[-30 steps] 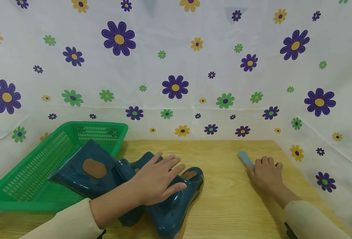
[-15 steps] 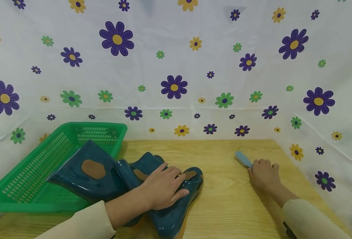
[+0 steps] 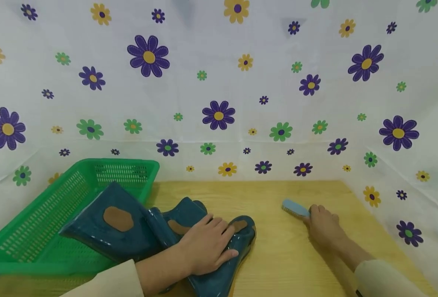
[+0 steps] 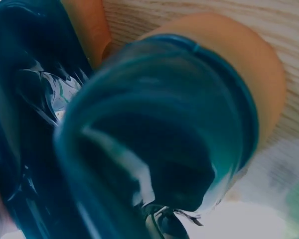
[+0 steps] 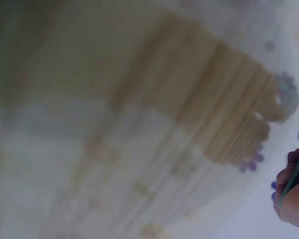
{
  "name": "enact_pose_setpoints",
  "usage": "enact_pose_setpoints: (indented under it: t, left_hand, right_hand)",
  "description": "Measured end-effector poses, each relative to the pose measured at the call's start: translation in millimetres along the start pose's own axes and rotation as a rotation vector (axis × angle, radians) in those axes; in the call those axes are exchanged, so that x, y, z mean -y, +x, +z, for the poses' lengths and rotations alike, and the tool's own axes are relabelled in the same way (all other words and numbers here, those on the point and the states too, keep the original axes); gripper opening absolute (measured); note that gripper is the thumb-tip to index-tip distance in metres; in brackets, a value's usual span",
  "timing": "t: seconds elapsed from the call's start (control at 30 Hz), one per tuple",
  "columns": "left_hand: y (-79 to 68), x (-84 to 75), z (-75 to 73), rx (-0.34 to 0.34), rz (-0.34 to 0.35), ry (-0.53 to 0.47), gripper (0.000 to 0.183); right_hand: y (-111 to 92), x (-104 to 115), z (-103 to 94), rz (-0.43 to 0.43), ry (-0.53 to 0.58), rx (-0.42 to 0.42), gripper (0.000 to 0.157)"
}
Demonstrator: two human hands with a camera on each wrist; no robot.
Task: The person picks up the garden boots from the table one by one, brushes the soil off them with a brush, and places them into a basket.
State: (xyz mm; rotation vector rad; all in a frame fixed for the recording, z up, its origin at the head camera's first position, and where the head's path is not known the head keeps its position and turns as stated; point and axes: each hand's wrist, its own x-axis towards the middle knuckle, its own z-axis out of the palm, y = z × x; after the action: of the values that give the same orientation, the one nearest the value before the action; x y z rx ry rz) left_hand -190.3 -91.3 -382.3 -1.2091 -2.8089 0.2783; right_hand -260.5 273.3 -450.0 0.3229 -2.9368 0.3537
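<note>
A pair of glossy dark teal rain boots point(image 3: 137, 243) lies on the table, bearing brown patches point(image 3: 118, 218). My left hand point(image 3: 204, 249) grips the nearer boot at its ankle, fingers bent over the far side and thumb spread toward the toe. In the left wrist view the boots' glossy surface point(image 4: 154, 99) and a tan sole point(image 4: 249, 55) fill much of the picture. To the right, my right hand point(image 3: 324, 227) holds a light blue brush point(image 3: 294, 208) by its handle, bristles down and head pointing left. The right wrist view catches that hand point(image 5: 294, 199) only at its edge.
A green slotted plastic basket point(image 3: 25, 264) stands at the left, and one boot's shaft leans over its side. Behind and at the right, a white flowered sheet point(image 3: 315, 107) borders the wooden table point(image 3: 271, 247).
My left hand has come down onto the boot and its fingers have bent over it. The brush in my right hand has swung and moved left, toward the boots.
</note>
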Motion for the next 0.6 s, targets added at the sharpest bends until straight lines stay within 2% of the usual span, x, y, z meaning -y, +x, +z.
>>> enact_pose_setpoints:
  t: [0.1,0.17,0.27,0.43,0.6]
  left_hand:
    - [-1.2,-0.4,-1.3,-0.005,0.013,0.02,0.063]
    - [-3.2,-3.3,0.1,-0.003,0.015,0.019,0.062]
    - [-3.9,-3.8,-0.3,-0.014,0.014,0.042,0.061]
    - [-2.2,-0.7,-2.7,-0.035,0.008,0.077,0.06]
    - [-2.6,-3.5,-1.5,-0.02,0.018,0.041,0.06]
  right_hand:
    - [-4,8,3.6,-0.077,0.01,-0.034,0.025]
    - [-8,14,6.7,-0.115,0.032,-0.028,0.027]
    - [-10,22,8.1,-0.201,0.053,-0.054,0.024]
    - [-8,29,6.3,-0.426,0.029,-0.203,0.02]
    - [-12,25,3.7,-0.665,0.03,-0.346,0.028]
